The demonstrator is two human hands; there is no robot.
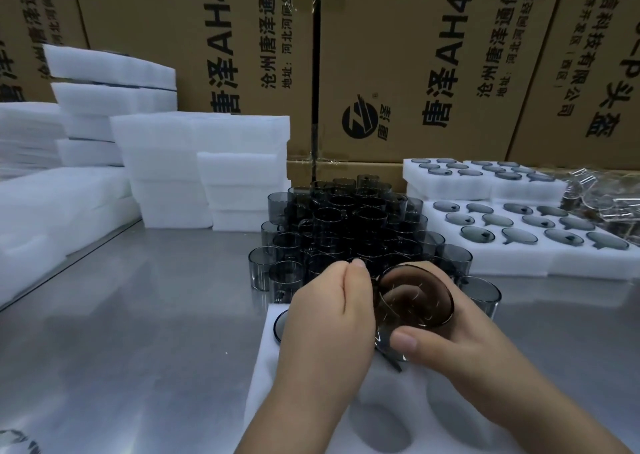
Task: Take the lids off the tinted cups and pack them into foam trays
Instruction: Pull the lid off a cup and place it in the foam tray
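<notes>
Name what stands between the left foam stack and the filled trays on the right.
Head view: a tiered pile of tinted cups stands between the foam stack and the filled trays.

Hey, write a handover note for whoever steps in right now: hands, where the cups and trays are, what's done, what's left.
Right hand grips a tinted cup, tilted, over the near foam tray.
Left hand has its fingertips pinched together beside the cup's rim; what they hold is unclear.
Done: trays at right filled; one dark rim in the near tray's far-left pocket.
Left: stacked cups behind; the near tray's other visible pockets are empty.
</notes>
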